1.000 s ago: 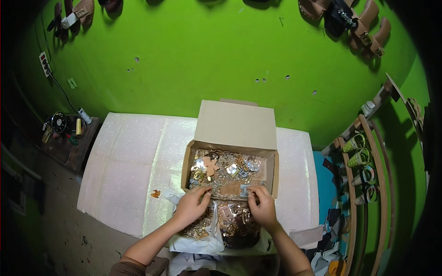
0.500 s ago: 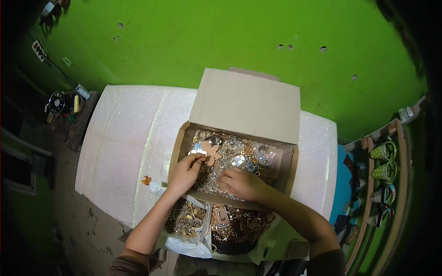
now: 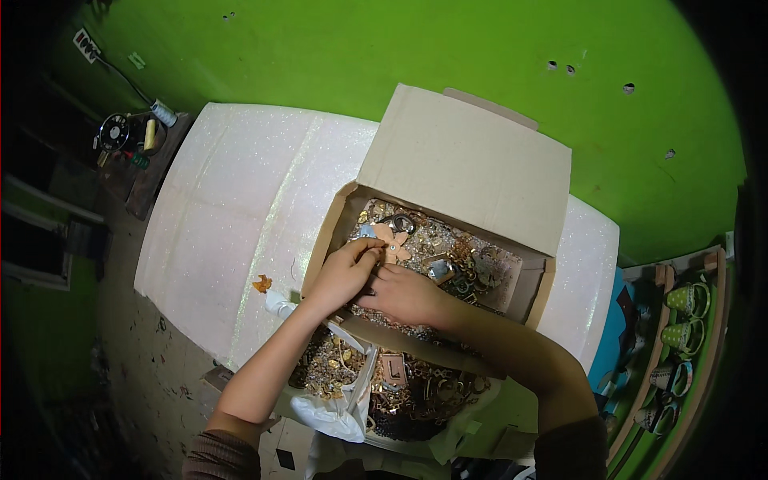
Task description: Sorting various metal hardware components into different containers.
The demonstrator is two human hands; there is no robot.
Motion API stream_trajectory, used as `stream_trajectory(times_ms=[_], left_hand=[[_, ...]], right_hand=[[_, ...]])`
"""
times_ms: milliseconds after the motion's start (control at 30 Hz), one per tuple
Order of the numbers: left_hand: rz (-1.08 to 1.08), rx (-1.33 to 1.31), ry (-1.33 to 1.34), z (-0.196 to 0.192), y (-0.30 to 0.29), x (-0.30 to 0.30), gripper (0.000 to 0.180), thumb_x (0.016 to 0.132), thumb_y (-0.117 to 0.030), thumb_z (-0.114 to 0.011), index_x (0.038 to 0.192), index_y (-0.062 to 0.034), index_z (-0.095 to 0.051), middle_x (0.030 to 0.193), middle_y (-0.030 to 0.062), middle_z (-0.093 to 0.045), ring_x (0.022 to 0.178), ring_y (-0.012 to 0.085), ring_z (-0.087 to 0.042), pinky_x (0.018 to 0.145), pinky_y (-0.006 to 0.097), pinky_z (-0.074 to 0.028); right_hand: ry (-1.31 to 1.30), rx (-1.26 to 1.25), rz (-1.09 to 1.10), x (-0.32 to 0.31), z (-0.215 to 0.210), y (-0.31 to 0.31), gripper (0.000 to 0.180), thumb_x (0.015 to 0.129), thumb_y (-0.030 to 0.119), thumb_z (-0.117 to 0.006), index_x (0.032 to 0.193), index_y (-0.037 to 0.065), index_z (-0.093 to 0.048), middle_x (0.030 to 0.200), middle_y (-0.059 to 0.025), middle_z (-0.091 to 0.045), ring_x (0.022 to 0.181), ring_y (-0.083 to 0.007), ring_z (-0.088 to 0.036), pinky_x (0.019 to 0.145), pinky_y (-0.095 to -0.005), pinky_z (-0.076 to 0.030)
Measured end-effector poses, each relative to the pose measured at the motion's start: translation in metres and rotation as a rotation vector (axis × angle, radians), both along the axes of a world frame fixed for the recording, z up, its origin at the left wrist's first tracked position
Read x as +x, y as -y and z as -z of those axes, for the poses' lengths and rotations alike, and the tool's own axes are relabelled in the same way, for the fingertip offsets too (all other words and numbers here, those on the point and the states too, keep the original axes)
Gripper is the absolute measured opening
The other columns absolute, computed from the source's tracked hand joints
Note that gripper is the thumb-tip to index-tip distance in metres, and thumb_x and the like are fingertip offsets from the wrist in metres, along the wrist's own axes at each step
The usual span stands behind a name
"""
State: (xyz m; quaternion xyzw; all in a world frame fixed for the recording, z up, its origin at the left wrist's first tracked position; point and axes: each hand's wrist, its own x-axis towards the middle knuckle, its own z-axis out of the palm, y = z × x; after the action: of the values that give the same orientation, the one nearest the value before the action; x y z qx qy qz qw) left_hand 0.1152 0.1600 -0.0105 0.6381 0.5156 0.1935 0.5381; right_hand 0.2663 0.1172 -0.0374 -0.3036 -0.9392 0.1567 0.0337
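A cardboard box (image 3: 326, 228) stands with its lid (image 3: 468, 152) raised, holding a heap of small gold, silver and beaded trinkets. My left hand (image 3: 344, 276) reaches in at the left, its closed fingertips on the lower left petal of a peach flower ornament (image 3: 393, 245). Close beside it, my right hand (image 3: 406, 296) bends its fingers in under the left fingertips, just below the flower; whatever they hold is hidden. Behind the flower lies a dark round ring-like piece (image 3: 402, 224). A shiny rectangular piece (image 3: 439, 270) rests to the right.
In front of the box, a white plastic bag (image 3: 328, 418) and more metal trinkets (image 3: 428, 392) fill the near edge. The box sits on a glittery white table cover (image 3: 232, 208) with an orange scrap (image 3: 262, 283). Shoes (image 3: 684, 336) line a wooden rack at right; a green wall (image 3: 480, 48) stands behind.
My right hand has moved left within the box, from over the beads to beside my left hand. The left stays at the flower. The whole view has shifted and tilted.
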Motion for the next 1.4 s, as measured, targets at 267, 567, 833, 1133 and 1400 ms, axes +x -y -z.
stream_trajectory(times_ms=[267, 567, 833, 1133, 1400], left_hand=[[-0.025, -0.072, 0.07, 0.018, -0.007, -0.001, 0.033, 0.087, -0.023, -0.045, 0.105, 0.0028, -0.057, 0.096, 0.016, -0.062, 0.09, 0.0228, -0.059, 0.082, 0.029, -0.043], [-0.107, -0.35, 0.292, 0.007, -0.011, -0.006, 0.029, 0.092, -0.02, -0.038, 0.108, -0.0008, -0.053, 0.104, 0.007, -0.058, 0.097, 0.014, -0.054, 0.087, 0.025, -0.041], [-0.488, -0.975, 0.815, -0.01, -0.002, 0.004, 0.035, 0.091, -0.025, -0.033, 0.12, -0.0086, -0.045, 0.107, 0.0087, -0.057, 0.093, 0.0195, -0.057, 0.084, 0.032, -0.045], [-0.604, -1.003, 1.197, -0.009, 0.005, 0.003, 0.034, 0.092, -0.02, -0.031, 0.117, -0.003, -0.046, 0.113, 0.0136, -0.053, 0.104, 0.0242, -0.054, 0.088, 0.037, -0.047], [-0.579, -1.02, 1.277, -0.006, 0.006, -0.013, 0.034, 0.092, -0.02, -0.032, 0.115, -0.001, -0.048, 0.113, 0.0118, -0.055, 0.107, 0.0221, -0.052, 0.091, 0.037, -0.045]], right_hand=[[-0.106, -0.046, 0.085, -0.007, 0.003, 0.002, 0.025, 0.075, 0.011, -0.051, 0.099, 0.016, -0.055, 0.085, -0.007, -0.054, 0.083, -0.0226, -0.055, 0.07, -0.0345, -0.046], [-0.272, -0.283, 0.241, 0.005, 0.005, -0.001, 0.029, 0.075, 0.01, -0.057, 0.103, 0.007, -0.053, 0.085, -0.0084, -0.056, 0.079, -0.0231, -0.057, 0.068, -0.0328, -0.047], [-0.841, -1.283, 0.593, 0.038, -0.037, -0.016, 0.031, 0.076, 0.012, -0.065, 0.102, -0.001, -0.053, 0.08, -0.0024, -0.058, 0.072, -0.0079, -0.053, 0.062, -0.0231, -0.044], [-0.672, -0.596, 0.654, 0.013, -0.082, -0.027, 0.032, 0.077, 0.011, -0.062, 0.106, 0.002, -0.055, 0.079, -0.0075, -0.056, 0.057, -0.0095, -0.052, 0.053, -0.0222, -0.044], [-0.375, -0.101, 0.251, 0.033, -0.019, 0.02, 0.024, 0.076, 0.005, -0.054, 0.1, 0.005, -0.056, 0.099, -0.0101, -0.053, 0.096, -0.0275, -0.052, 0.079, -0.0386, -0.046]])
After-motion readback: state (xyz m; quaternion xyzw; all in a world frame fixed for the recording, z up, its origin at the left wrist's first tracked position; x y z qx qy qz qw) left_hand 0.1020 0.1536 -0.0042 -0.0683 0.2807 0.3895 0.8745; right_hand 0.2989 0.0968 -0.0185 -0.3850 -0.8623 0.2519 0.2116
